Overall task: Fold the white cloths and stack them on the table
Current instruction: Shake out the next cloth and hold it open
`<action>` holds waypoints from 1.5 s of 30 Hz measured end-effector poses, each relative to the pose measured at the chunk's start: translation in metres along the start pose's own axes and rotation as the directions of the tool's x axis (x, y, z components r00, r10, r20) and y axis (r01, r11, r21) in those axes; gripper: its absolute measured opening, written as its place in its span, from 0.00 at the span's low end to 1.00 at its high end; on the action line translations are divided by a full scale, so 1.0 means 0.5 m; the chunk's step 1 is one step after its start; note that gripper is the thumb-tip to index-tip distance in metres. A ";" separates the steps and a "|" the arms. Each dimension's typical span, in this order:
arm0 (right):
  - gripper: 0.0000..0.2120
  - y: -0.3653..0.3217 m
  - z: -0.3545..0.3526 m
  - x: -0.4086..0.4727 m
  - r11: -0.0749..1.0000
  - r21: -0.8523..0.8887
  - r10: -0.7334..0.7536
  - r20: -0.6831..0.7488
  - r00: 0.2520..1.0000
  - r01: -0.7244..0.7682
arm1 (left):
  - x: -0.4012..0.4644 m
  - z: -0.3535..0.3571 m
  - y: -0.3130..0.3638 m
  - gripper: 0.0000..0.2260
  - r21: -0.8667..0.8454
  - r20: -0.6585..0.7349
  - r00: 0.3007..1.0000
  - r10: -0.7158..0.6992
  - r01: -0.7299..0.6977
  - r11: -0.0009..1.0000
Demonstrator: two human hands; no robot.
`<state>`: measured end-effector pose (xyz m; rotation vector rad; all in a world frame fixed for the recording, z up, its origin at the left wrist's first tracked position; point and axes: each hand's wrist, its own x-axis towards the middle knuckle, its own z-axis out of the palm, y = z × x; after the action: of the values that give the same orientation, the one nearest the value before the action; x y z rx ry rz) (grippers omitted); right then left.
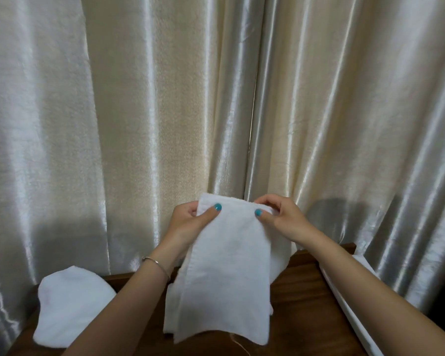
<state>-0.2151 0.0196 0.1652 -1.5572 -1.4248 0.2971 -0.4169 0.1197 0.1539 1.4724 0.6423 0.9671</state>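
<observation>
At the near left of the dark wooden table (306,299) lies a white folded cloth (72,307), flat on the wood and partly hidden by the left forearm. That arm wears a thin silver bracelet (156,265) at the wrist. The left hand (188,222) pinches the upper left corner of a second white cloth (221,278), thumb on the near face with a teal nail showing, the other fingers curled behind the fabric. This cloth hangs lifted above the middle of the table, doubled lengthwise, its lower edge dangling just over the wood with a loose thread trailing below it. The right hand (285,217) pinches the upper right corner the same way, thumb in front, fingers bent over the top edge. Cream satin curtains (344,111) hang behind, far across the whole scene. A strip of white fabric (357,291) runs along the right edge of the table.
</observation>
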 end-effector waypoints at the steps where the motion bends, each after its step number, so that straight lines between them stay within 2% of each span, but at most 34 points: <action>1: 0.09 -0.004 0.015 -0.001 0.999 -0.010 -0.051 -0.044 0.998 0.051 | 0.004 0.011 -0.001 0.08 0.018 -0.021 1.000 0.019 -0.019 1.000; 3: 0.12 -0.015 0.047 -0.003 0.979 -0.080 -0.200 -0.146 0.969 0.190 | 0.005 0.036 -0.001 0.06 0.045 -0.007 0.999 0.049 -0.049 0.998; 5: 0.14 -0.025 0.077 -0.002 0.958 -0.125 -0.282 -0.234 0.930 0.259 | 0.004 0.053 -0.009 0.05 -0.019 0.033 0.999 0.039 -0.038 0.999; 9: 0.14 -0.034 0.106 0.007 0.977 -0.070 -0.211 -0.275 0.938 0.200 | 0.000 0.048 -0.018 0.08 -0.209 0.113 0.993 -0.026 0.049 0.977; 15: 0.13 -0.044 0.112 0.004 0.985 -0.055 -0.173 -0.209 0.962 0.165 | -0.008 0.030 -0.009 0.12 -0.347 0.235 0.967 -0.095 0.175 0.921; 19: 0.17 -0.047 0.101 0.011 0.983 -0.037 -0.182 -0.188 0.965 0.178 | -0.005 0.031 -0.010 0.14 -0.455 0.229 0.968 -0.103 0.200 0.868; 22: 0.15 -0.045 0.093 0.013 0.986 -0.033 -0.165 -0.224 0.961 0.162 | -0.005 0.030 -0.011 0.12 -0.387 0.232 0.970 -0.075 0.163 0.908; 26: 0.13 -0.052 0.088 0.009 0.989 -0.127 -0.107 -0.222 0.969 0.080 | -0.010 0.040 -0.004 0.11 -0.270 0.263 0.964 -0.046 0.119 0.956; 31: 0.12 -0.057 0.083 0.012 0.988 -0.131 -0.114 -0.291 0.950 0.079 | -0.010 0.056 -0.011 0.15 -0.321 0.296 0.955 -0.033 0.132 0.938; 34: 0.12 -0.057 0.081 0.013 0.985 -0.148 -0.125 -0.284 0.951 0.085 | -0.008 0.058 -0.015 0.16 -0.424 0.301 0.953 -0.033 0.164 0.891; 36: 0.09 -0.057 0.085 0.014 0.992 -0.097 -0.106 -0.311 0.944 0.079 | -0.012 0.062 -0.014 0.18 -0.429 0.312 0.950 -0.001 0.142 0.892; 40: 0.08 -0.060 0.094 0.009 0.995 0.050 -0.063 -0.357 0.932 0.086 | -0.013 0.063 -0.016 0.15 -0.322 0.214 0.976 0.048 0.024 0.946; 42: 0.08 -0.064 0.093 0.004 0.996 -0.003 -0.087 -0.324 0.942 0.091 | -0.009 0.059 -0.019 0.16 -0.329 0.197 0.980 0.035 0.033 0.944; 45: 0.10 -0.072 0.087 0.001 0.984 -0.126 -0.144 -0.174 0.974 0.123 | -0.003 0.048 -0.018 0.12 -0.358 0.122 0.992 -0.024 0.066 0.931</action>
<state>-0.2691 0.0352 0.1707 -1.5294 -1.4142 -0.0090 -0.3958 0.1072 0.1456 1.1698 0.3858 0.9021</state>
